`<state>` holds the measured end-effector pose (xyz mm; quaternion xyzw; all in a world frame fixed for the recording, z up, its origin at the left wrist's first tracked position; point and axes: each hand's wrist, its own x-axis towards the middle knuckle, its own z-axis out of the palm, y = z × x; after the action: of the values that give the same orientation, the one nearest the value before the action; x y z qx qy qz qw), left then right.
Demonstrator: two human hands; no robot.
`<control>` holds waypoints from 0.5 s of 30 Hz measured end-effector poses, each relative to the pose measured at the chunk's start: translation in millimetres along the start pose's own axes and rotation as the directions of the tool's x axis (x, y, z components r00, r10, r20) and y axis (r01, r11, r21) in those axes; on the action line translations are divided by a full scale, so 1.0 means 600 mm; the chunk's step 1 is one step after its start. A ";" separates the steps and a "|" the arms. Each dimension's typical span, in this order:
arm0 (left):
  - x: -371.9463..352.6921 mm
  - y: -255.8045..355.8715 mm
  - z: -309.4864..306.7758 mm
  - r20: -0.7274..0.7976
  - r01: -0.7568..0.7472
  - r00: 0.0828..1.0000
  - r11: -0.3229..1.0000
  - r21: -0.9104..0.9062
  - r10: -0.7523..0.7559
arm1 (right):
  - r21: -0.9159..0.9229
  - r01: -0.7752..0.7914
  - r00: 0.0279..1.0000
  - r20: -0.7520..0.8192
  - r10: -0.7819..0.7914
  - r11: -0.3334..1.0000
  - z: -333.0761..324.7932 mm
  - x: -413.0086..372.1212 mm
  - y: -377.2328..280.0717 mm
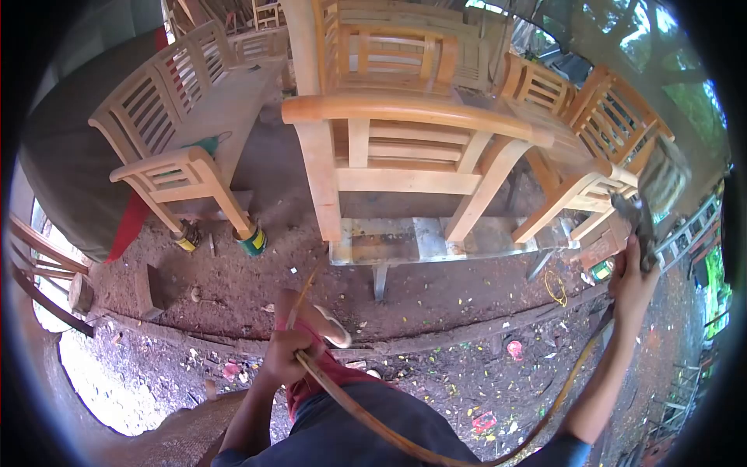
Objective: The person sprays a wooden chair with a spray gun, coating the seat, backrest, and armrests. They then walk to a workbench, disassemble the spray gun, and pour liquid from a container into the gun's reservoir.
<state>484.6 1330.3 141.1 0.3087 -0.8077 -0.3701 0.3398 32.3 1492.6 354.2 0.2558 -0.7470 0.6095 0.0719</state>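
My left hand (286, 356) is closed around a yellowish-brown hose (366, 420), low in front of my body. The hose loops past my waist and rises to the right. My right hand (632, 274) is raised at the far right, its fingers wrapped around a spray gun (640, 222) with a blurred, pale cup at its top. Left of the gun is the armrest end of a varnished wooden bench (572, 191). A glossy wooden armrest (420, 113) of another bench stands upright between my hands, farther forward.
A paler wooden bench (175, 159) stands at the left on cans (250, 240). A low, stained platform (389, 240) supports the middle furniture. A wooden block (148, 290) and a raised ground edge (467, 336) lie nearer me. A ladder (689, 237) leans at the right.
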 end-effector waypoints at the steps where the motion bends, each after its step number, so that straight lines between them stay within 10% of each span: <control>1: 0.003 -0.012 0.004 -0.043 0.003 0.999 1.000 -0.012 -0.004 | -0.004 0.051 0.995 -0.083 -0.051 0.999 -0.004 -0.007 0.044; 4: 0.019 -0.037 -0.007 -0.113 -0.073 0.991 0.997 0.031 0.076 | 0.010 0.092 0.972 -0.219 -0.088 0.996 0.012 -0.062 0.136; 15: -0.077 -0.199 -0.019 -0.440 0.156 0.894 0.980 0.125 -0.086 | 0.407 0.089 0.937 0.275 -0.215 0.909 0.269 -0.307 0.180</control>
<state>549.5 1296.4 35.4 0.4588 -0.7177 -0.2480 0.4614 172.4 1407.7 142.8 0.4163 -0.5905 0.6895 -0.0519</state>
